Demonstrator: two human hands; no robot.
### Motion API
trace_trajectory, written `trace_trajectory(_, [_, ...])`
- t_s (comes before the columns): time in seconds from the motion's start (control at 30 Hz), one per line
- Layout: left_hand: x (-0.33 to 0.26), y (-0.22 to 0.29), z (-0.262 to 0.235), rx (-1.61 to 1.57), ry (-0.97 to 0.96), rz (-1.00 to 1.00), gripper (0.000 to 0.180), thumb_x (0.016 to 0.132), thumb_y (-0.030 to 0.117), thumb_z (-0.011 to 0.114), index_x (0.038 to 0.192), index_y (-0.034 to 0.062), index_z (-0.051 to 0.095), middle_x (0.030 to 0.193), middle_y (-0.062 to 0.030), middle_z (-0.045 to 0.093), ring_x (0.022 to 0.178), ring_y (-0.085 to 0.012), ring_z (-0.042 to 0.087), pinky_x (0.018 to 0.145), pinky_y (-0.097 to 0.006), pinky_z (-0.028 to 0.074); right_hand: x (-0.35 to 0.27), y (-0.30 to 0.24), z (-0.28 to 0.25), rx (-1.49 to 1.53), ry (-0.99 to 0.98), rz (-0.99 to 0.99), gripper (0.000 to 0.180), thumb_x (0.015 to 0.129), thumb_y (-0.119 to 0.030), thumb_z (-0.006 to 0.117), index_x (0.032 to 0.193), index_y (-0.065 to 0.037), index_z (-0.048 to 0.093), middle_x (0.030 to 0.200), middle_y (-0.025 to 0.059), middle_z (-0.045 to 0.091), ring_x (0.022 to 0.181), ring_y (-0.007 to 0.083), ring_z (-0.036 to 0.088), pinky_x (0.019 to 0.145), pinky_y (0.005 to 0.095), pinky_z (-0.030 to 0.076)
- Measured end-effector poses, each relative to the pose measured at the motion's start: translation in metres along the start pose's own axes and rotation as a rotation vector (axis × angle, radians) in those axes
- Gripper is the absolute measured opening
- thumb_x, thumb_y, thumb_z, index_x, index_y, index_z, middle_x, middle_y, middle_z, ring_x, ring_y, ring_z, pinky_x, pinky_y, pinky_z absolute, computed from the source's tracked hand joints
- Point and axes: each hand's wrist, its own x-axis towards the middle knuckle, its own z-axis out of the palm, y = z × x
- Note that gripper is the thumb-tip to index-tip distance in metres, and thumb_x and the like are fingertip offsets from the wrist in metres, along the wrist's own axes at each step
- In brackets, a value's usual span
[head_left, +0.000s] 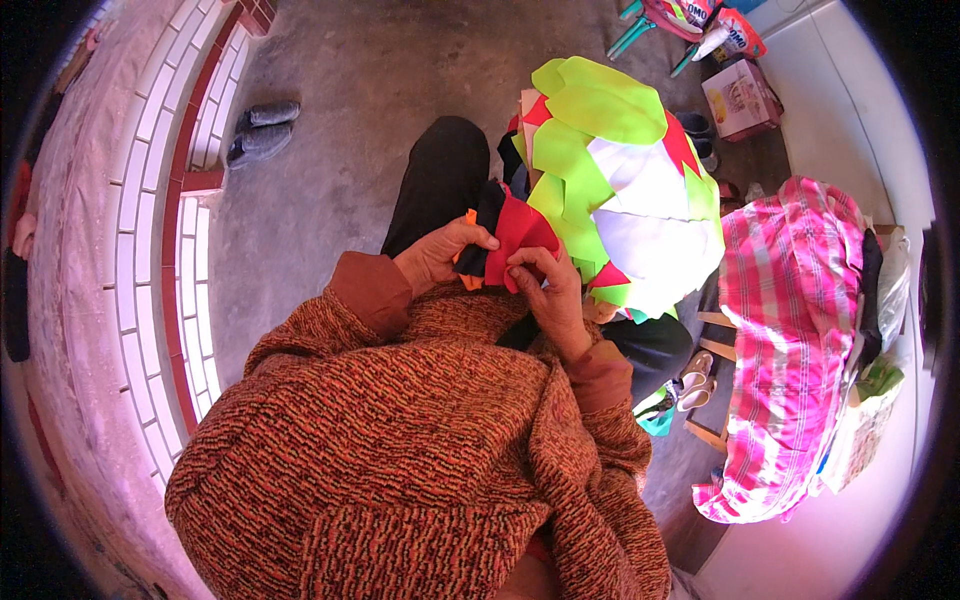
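Note:
Over my lap, my left hand (436, 256) is closed, with its thumb on a small bundle of cloth pieces. Black cloth (487, 212) and orange cloth (471, 278) show in the bundle beside red cloth (523, 226). My right hand (554, 296) pinches the lower right edge of the red cloth between thumb and fingers. Just beyond and to the right, close to my right hand, rests a large rounded patchwork (599, 104) of lime green, red and white pieces with pointed and curved edges. What lies beneath the patchwork is mostly hidden.
A pink plaid cloth (775, 330) drapes over wooden furniture on the right, with sandals (697, 381) beside it. Dark slippers (264, 131) lie on the floor at left, near a white-tiled ledge (140, 250). A pink box (742, 100) stands at far right, near a green-legged stool (630, 36).

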Motion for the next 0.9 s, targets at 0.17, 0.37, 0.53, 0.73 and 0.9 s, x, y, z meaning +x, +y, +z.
trace_trajectory(0.17, [-0.005, 0.004, 0.014, -0.08, -0.013, 0.015, 0.033, 0.075, -0.001, 0.057, 0.108, -0.004, 0.06, 0.1, -0.0117, 0.067, 0.09, -0.0189, 0.066, 0.085, -0.032, 0.054, 0.001, -0.024, -0.031, 0.138, 0.025, 0.001, 0.018, 0.074, 0.002, 0.068, 0.087, -0.007, 0.063, 0.11, 0.0126, 0.053, 0.093, 0.0253, 0.057, 0.079, 0.0326, 0.047])
trace_trajectory(0.37, [-0.019, 0.017, 0.029, 0.089, 0.127, -0.007, 0.03, 0.076, 0.0, 0.057, 0.105, -0.0037, 0.061, 0.098, -0.0142, 0.067, 0.088, -0.0205, 0.067, 0.082, -0.032, 0.055, 0.013, -0.061, -0.077, 0.336, 0.076, -0.076, 0.014, 0.08, 0.002, 0.066, 0.091, -0.005, 0.06, 0.121, 0.0126, 0.05, 0.096, 0.0141, 0.051, 0.082, 0.0294, 0.043])
trace_trajectory(0.53, [-0.001, 0.002, -0.01, 0.132, -0.089, 0.019, 0.026, 0.079, 0.008, 0.057, 0.103, -0.0015, 0.057, 0.083, -0.0108, 0.063, 0.073, -0.0204, 0.062, 0.076, -0.045, 0.054, 0.041, -0.091, -0.095, 0.584, 0.048, -0.037, 0.007, 0.09, -0.007, 0.059, 0.095, -0.004, 0.055, 0.104, 0.0105, 0.061, 0.073, 0.0094, 0.054, 0.061, 0.02, 0.042])
trace_trajectory(0.73, [0.006, -0.001, -0.008, -0.035, -0.243, 0.062, 0.028, 0.083, 0.012, 0.056, 0.109, 0.0005, 0.052, 0.078, -0.0079, 0.058, 0.068, -0.0197, 0.057, 0.074, -0.05, 0.053, 0.102, -0.095, -0.094, 0.656, -0.025, -0.107, 0.018, 0.094, -0.014, 0.053, 0.108, -0.004, 0.048, 0.105, 0.0158, 0.062, 0.089, 0.0258, 0.066, 0.076, 0.0336, 0.053])
trace_trajectory(0.9, [0.007, -0.001, -0.01, -0.043, -0.252, 0.053, 0.029, 0.084, 0.014, 0.056, 0.11, 0.0018, 0.052, 0.077, -0.0072, 0.057, 0.07, -0.0192, 0.057, 0.074, -0.049, 0.053, 0.147, -0.111, -0.102, 0.569, 0.014, -0.373, 0.014, 0.095, -0.015, 0.052, 0.102, -0.003, 0.049, 0.115, 0.0225, 0.056, 0.107, 0.0301, 0.058, 0.091, 0.0408, 0.048])
